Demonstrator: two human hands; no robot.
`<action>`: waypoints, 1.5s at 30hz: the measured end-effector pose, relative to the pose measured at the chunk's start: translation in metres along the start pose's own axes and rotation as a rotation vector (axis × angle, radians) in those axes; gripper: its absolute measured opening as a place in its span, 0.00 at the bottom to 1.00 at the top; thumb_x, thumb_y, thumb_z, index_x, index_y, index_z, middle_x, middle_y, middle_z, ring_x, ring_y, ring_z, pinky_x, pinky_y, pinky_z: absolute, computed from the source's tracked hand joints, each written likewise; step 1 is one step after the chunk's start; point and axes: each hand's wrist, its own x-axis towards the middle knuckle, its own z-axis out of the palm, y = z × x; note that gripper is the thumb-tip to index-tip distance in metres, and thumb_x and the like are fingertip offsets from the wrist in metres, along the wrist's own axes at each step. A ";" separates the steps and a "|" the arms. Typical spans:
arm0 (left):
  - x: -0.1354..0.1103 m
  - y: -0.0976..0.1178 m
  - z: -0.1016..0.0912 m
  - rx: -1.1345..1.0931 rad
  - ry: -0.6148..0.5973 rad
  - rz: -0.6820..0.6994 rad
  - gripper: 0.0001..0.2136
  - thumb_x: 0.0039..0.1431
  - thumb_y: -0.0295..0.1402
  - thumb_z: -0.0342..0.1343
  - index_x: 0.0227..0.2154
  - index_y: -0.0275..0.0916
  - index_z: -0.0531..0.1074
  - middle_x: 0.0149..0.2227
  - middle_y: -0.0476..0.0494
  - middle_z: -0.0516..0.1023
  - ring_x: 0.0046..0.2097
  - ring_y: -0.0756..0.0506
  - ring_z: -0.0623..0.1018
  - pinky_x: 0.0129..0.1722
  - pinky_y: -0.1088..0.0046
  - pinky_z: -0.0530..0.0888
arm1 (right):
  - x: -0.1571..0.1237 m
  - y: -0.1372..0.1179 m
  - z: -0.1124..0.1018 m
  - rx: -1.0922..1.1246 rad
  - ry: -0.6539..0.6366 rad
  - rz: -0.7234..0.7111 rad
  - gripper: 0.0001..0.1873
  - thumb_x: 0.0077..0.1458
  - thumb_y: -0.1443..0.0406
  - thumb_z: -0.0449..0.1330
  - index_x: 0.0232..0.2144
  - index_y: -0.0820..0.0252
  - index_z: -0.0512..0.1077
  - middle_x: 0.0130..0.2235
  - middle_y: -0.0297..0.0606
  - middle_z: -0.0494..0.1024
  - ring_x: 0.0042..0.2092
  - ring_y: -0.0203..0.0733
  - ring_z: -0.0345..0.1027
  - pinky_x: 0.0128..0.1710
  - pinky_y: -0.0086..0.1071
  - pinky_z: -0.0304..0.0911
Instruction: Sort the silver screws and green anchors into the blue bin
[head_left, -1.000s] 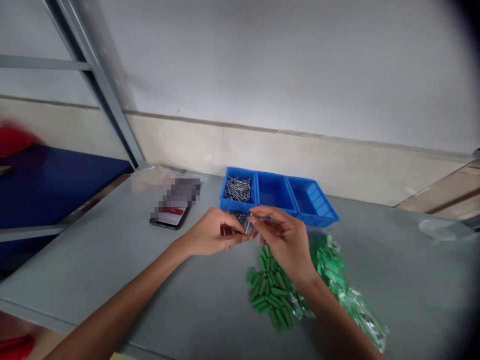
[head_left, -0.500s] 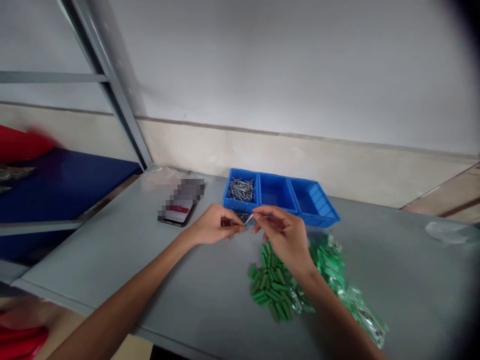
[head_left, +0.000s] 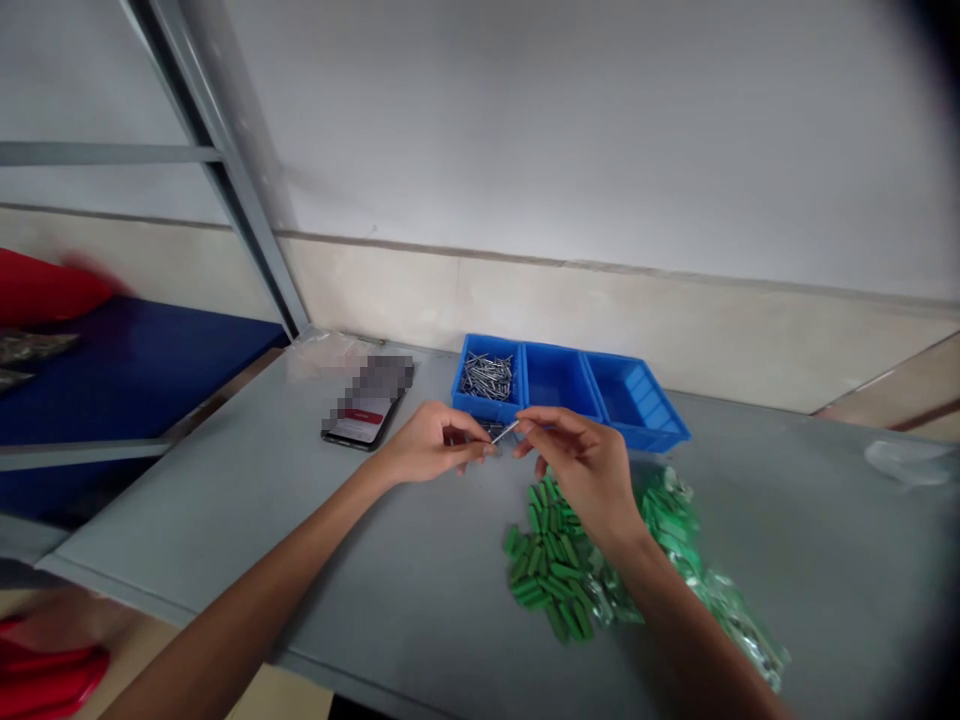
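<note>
My left hand (head_left: 429, 452) is closed around a small bunch of metal nails, just in front of the blue bins. My right hand (head_left: 589, 468) pinches one thin nail (head_left: 505, 431) by its end, its other end reaching into my left hand's fingers. Both hands hover above the grey table (head_left: 375, 560). A loose pile of green plastic wall plugs (head_left: 547, 572) lies right below my right wrist. The leftmost blue bin (head_left: 487, 378) holds a heap of nails.
Two more blue bins (head_left: 600, 392) stand joined to the right of the nail bin. A phone (head_left: 366, 405) lies left of the bins. A clear bag of green plugs (head_left: 701, 575) stretches to the right. A metal frame post (head_left: 225, 170) rises at the back left.
The view has shifted slightly. My right hand has drawn the single nail a little out of the bunch in my left hand, turning it more level.
</note>
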 end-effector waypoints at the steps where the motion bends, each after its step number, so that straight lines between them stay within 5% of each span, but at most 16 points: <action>1: 0.000 0.001 0.000 0.004 0.003 0.006 0.10 0.54 0.35 0.58 0.29 0.30 0.76 0.25 0.45 0.73 0.22 0.53 0.70 0.23 0.78 0.67 | 0.000 0.001 0.000 -0.009 0.009 0.001 0.09 0.52 0.62 0.61 0.34 0.61 0.76 0.28 0.38 0.79 0.27 0.39 0.73 0.19 0.27 0.63; 15: 0.003 -0.007 -0.001 0.053 -0.002 -0.024 0.09 0.53 0.34 0.58 0.30 0.31 0.77 0.24 0.46 0.73 0.22 0.53 0.69 0.23 0.78 0.67 | -0.003 0.000 0.007 -0.068 -0.018 -0.056 0.08 0.53 0.65 0.59 0.36 0.57 0.77 0.35 0.39 0.79 0.28 0.37 0.73 0.20 0.28 0.63; 31: 0.004 -0.014 -0.015 -0.022 0.028 -0.070 0.10 0.52 0.35 0.60 0.33 0.31 0.77 0.23 0.46 0.75 0.22 0.53 0.71 0.20 0.80 0.64 | -0.006 -0.001 0.010 0.025 -0.157 -0.038 0.05 0.52 0.64 0.60 0.31 0.58 0.74 0.28 0.34 0.77 0.27 0.38 0.75 0.19 0.26 0.64; 40: 0.003 -0.012 -0.016 -0.064 0.110 -0.003 0.11 0.53 0.35 0.60 0.36 0.33 0.77 0.25 0.44 0.77 0.22 0.53 0.71 0.18 0.80 0.63 | -0.017 -0.004 0.020 -0.281 -0.097 -0.378 0.08 0.55 0.67 0.56 0.33 0.55 0.75 0.30 0.35 0.78 0.28 0.37 0.73 0.26 0.30 0.70; 45: 0.002 -0.007 -0.016 -0.076 0.130 0.014 0.10 0.54 0.32 0.59 0.39 0.33 0.77 0.21 0.48 0.74 0.21 0.54 0.70 0.18 0.81 0.63 | -0.019 0.004 0.025 -0.347 -0.124 -0.423 0.10 0.54 0.71 0.55 0.34 0.55 0.74 0.33 0.35 0.77 0.29 0.36 0.72 0.26 0.29 0.68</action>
